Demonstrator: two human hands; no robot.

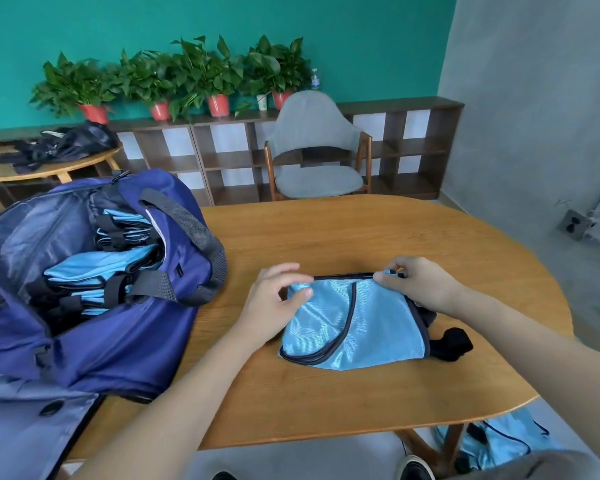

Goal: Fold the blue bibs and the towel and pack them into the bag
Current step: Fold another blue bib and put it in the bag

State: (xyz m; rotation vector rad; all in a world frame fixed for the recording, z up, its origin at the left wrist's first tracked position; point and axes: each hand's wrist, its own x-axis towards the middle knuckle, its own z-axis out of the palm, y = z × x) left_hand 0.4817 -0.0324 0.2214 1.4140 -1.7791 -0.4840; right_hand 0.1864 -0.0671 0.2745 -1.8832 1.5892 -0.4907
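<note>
A light blue bib (pixel 357 323) with dark trim lies folded on the wooden table (pixel 326 233). My left hand (pixel 274 299) pinches its upper left corner between thumb and fingers. My right hand (pixel 420 282) pinches its upper right corner at the dark edge. A black strap (pixel 454 342) sticks out from under the bib's right side. The navy bag (pixel 118 327) lies open at the left, with several folded blue bibs (pixel 97 271) stacked inside it. More blue bibs (pixel 499 441) lie below the table at the lower right. No towel shows.
A grey chair (pixel 316 150) stands behind the table's far edge. Brown cube shelves (pixel 222 157) with potted plants (pixel 187 77) line the green wall. A small round table (pixel 32 164) at the far left carries dark items. A shoe (pixel 414 467) shows under the table.
</note>
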